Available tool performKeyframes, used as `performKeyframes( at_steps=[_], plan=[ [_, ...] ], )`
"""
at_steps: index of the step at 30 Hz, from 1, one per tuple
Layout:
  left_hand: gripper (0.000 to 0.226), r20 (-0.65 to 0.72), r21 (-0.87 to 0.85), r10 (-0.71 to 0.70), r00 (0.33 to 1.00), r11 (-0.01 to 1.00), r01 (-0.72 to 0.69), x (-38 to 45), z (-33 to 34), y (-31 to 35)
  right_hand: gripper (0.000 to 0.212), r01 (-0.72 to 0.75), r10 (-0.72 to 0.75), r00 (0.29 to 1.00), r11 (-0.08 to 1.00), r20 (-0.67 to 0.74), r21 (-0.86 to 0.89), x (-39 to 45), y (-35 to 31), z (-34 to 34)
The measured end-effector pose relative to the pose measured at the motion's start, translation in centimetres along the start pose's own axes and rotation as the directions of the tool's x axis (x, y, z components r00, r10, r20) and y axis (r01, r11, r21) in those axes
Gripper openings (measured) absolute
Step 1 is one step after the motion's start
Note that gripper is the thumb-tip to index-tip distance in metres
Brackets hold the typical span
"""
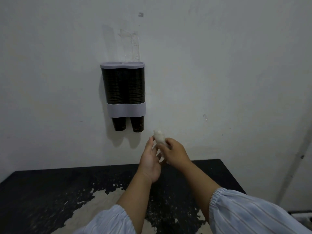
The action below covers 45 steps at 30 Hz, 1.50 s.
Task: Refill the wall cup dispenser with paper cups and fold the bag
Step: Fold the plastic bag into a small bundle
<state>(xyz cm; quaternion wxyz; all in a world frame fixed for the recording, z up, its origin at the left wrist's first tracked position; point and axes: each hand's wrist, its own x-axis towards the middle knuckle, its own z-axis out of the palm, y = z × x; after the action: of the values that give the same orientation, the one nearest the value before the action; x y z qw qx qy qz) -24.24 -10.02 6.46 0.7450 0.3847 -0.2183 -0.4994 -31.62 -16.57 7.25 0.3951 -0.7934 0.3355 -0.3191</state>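
A dispenser (123,88) hangs on a pale, scuffed wall (219,65), a twin-tube holder with a grey lid on top and a grey band low down. Both clear tubes are packed with stacked dark cups (124,85), ribbed by their many rims, and one cup bottom pokes out below each tube. Above the lid, strips of clear tape (133,43) cling to the wall, shiny and wrinkled.

Below stands a black table (50,186), its top coat flaked away in a large pale patch near the front edge, with small chips scattered around it. Nothing lies between the hands and the dispenser; they are held up over the table's far edge, just below and right of the cup bottoms.

The bag (160,137) is there, between the hands, a thin whitish plastic squeezed into a narrow, crumpled roll that sticks up past the fingers. The right hand (175,152) grasps it from the right, fingers curled over it. The left hand (150,159) touches it from the left with fingers fairly straight, though the blur makes its hold hard to judge. Both forearms leave light blue striped sleeves (244,211) with gathered cuffs.
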Motion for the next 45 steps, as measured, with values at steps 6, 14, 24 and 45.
performKeyframes(
  at_steps=[6, 14, 24, 45],
  plan=[
    [0.041, -0.062, 0.051, -0.027, 0.998, 0.998, 0.03, 0.5, -0.4, -0.3, 0.026, -0.076, 0.066, 0.993, 0.991, 0.093, 0.107, -0.3, 0.0, -0.3],
    [0.042, -0.086, 0.039, -0.065, 0.994, 0.997, 0.069, 0.8, -0.1, -0.6, 0.017, -0.208, 0.181, 0.976, 0.934, 0.119, 0.289, -0.2, 0.3, -0.5],
    [0.037, -0.155, 0.002, -0.06, 0.986, 0.998, 0.061, 1.1, -0.6, -1.1, 0.016, -0.27, 0.203, 0.954, 0.9, 0.218, 0.342, -0.5, 0.7, -1.1],
    [0.05, -0.319, -0.09, -0.07, 0.945, 0.995, 0.044, -0.2, 0.1, 0.4, 0.033, 0.164, -0.166, 0.986, 0.982, -0.016, -0.089, -2.6, -0.9, -1.5]
  ],
)
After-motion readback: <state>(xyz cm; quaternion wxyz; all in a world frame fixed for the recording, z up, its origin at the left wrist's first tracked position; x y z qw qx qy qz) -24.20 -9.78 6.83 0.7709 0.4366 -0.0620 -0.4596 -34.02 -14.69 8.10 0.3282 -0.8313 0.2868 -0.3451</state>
